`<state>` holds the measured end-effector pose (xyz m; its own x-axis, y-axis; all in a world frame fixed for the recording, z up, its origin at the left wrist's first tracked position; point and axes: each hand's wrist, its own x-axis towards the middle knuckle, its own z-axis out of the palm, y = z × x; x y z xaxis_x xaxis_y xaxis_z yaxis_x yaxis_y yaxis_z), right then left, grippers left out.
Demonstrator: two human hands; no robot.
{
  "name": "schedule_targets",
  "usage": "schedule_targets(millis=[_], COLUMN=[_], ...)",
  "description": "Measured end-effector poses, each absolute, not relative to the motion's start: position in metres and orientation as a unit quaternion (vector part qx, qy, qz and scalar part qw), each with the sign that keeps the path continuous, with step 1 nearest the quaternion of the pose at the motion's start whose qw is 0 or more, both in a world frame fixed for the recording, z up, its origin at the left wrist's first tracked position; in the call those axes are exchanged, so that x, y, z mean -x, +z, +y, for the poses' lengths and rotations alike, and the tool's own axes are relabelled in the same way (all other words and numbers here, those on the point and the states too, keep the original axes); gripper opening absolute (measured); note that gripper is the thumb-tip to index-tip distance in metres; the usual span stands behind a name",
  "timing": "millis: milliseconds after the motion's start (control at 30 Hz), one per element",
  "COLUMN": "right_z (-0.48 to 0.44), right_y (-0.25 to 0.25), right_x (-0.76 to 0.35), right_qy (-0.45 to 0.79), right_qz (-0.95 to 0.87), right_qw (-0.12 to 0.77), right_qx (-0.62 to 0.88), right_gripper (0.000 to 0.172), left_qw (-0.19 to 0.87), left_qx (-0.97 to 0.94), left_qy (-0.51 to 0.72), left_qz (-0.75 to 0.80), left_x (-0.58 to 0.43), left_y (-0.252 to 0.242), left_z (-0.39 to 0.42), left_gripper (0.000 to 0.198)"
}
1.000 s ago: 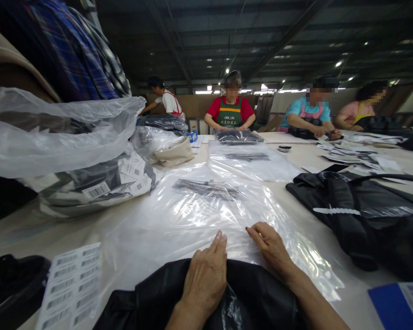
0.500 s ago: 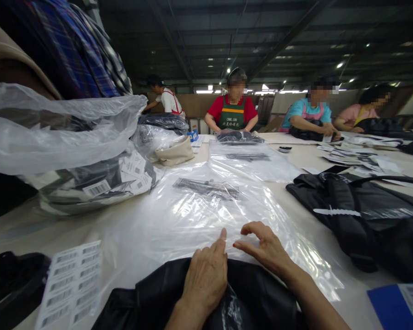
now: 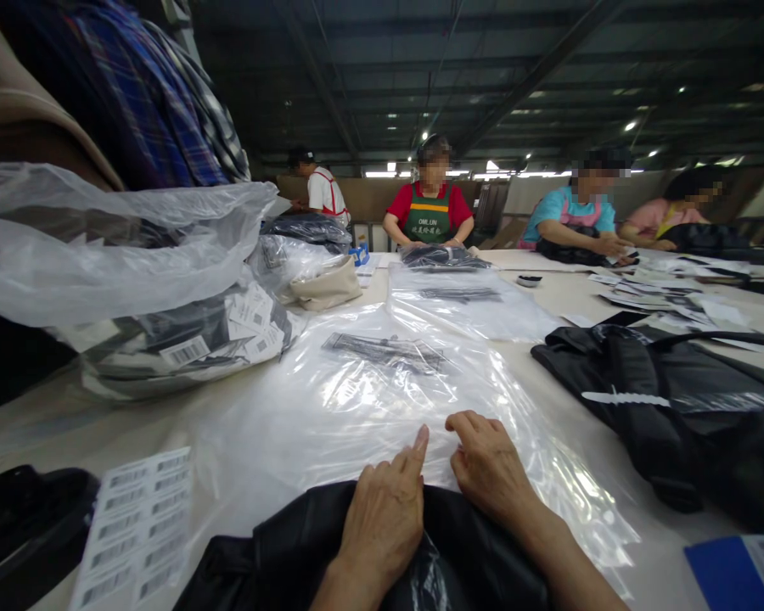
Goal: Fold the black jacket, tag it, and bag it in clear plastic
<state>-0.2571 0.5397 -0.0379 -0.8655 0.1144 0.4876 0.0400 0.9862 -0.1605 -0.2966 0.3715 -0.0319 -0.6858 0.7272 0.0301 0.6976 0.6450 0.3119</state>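
A black leather-like bag point(image 3: 306, 543) lies at the near edge, with a strip of clear plastic on it. My left hand point(image 3: 385, 522) rests over the bag, index finger stretched forward over the plastic and nothing visible in its grasp. Just right of it, my right hand point(image 3: 490, 467) hovers over the plastic edge with bent fingers, thumb and index apart, holding nothing I can see. Ahead of both hands spreads a stack of clear plastic bags point(image 3: 369, 407) with dark print.
Barcode sticker sheets point(image 3: 133, 526) lie at left, near a large plastic sack point(image 3: 184, 339) of tags. At right are a black backpack point(image 3: 649, 390) and a blue item with a barcode label point(image 3: 738, 568). Several people work across the table, one in a green apron point(image 3: 428, 219).
My right hand's fingers have curled in and its thumb has drawn back toward the palm. My left index finger has shifted slightly right. The view has moved a little.
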Motion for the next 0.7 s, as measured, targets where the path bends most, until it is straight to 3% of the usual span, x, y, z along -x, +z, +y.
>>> schedule_targets(millis=[367,700], right_z=[0.562,0.572], right_y=[-0.048,-0.03], right_x=[0.249,0.212], right_qy=[-0.009,-0.006], right_qz=[-0.941,-0.948], right_qw=[0.277,0.203], right_qx=[0.196,0.244], right_gripper=[0.032,0.018], left_qw=[0.072,0.077], left_qx=[-0.358,-0.333], left_qy=[0.199,0.28], left_qz=[0.909,0.897], left_x=[0.298,0.299], left_y=[-0.03,-0.031], left_z=[0.372,0.368], left_gripper=[0.058,0.061])
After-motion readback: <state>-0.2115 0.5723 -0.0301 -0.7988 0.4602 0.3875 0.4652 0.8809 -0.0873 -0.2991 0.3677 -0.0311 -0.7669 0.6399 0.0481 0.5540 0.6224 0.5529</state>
